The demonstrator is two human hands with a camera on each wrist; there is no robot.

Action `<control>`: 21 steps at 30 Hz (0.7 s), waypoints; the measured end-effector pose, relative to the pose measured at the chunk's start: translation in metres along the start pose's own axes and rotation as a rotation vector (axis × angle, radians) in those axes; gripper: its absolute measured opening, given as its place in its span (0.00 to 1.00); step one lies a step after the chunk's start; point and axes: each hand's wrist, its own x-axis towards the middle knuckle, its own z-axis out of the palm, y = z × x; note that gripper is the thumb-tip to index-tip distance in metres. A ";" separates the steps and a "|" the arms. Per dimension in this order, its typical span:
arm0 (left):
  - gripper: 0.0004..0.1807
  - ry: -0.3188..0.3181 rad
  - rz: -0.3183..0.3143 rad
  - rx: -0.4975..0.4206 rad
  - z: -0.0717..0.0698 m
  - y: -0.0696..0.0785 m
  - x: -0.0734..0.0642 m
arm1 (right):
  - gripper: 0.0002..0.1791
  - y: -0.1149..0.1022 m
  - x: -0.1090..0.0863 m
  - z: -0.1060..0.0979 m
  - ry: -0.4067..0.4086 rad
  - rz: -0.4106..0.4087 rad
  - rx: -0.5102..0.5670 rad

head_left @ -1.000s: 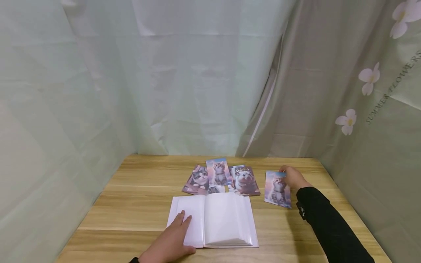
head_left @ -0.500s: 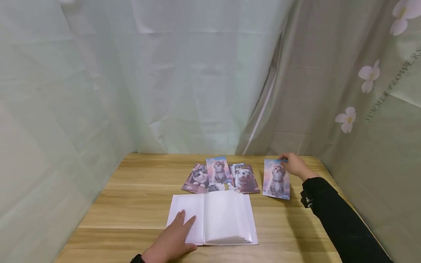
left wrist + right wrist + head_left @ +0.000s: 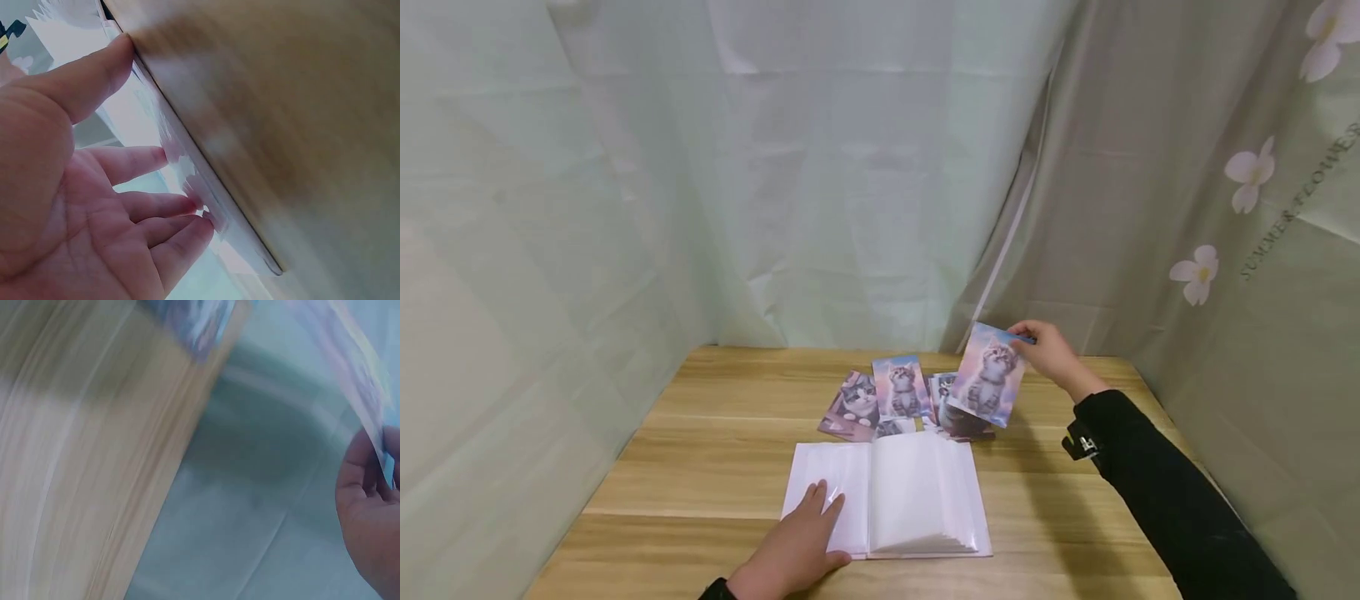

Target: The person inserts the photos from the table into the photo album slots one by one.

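Observation:
An open photo album [image 3: 917, 496] with clear sleeve pages lies on the table near its front. My left hand [image 3: 797, 542] rests on its left page with straight fingers; in the left wrist view the fingertips touch the page and the thumb [image 3: 103, 75] is at the album's edge. Up in the air, my right hand [image 3: 1051, 354] pinches a kitten photo card [image 3: 988, 375] by its top right corner. In the right wrist view that card [image 3: 350, 369] is seen nearly edge-on between thumb and fingers. The raised card partly covers a crowned-animal card [image 3: 962, 423] behind it.
Behind the album lie several overlapping picture cards, among them another kitten card [image 3: 901, 387] and a grey-and-white cat card [image 3: 853, 407]. The wooden table [image 3: 700, 467] ends at hanging curtains [image 3: 850, 208] at the back and sides.
My right hand has lifted the kitten card off the table's right side and carried it left, over the other cards. The left hand stays on the album.

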 end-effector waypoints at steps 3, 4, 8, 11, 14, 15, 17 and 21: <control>0.42 0.007 0.004 0.014 0.001 0.000 -0.001 | 0.13 -0.021 0.006 0.024 0.027 0.063 0.168; 0.42 0.007 0.005 0.020 0.000 0.001 -0.001 | 0.13 -0.028 0.008 0.033 0.033 0.087 0.228; 0.42 0.004 0.009 0.039 0.001 0.001 0.000 | 0.13 -0.055 0.017 0.065 0.037 0.167 0.380; 0.43 0.007 0.008 0.045 0.004 0.002 0.000 | 0.13 -0.072 0.021 0.086 0.009 0.211 0.415; 0.43 0.004 0.004 0.044 0.007 0.001 0.000 | 0.14 -0.082 0.025 0.106 -0.029 0.245 0.457; 0.43 0.001 0.002 0.045 0.008 0.001 0.001 | 0.14 -0.083 0.026 0.111 -0.034 0.258 0.476; 0.43 -0.001 0.003 0.049 0.009 0.001 0.001 | 0.14 -0.085 0.029 0.121 -0.037 0.283 0.513; 0.44 -0.005 0.005 0.054 0.009 0.000 0.002 | 0.14 -0.086 0.030 0.137 -0.016 0.330 0.555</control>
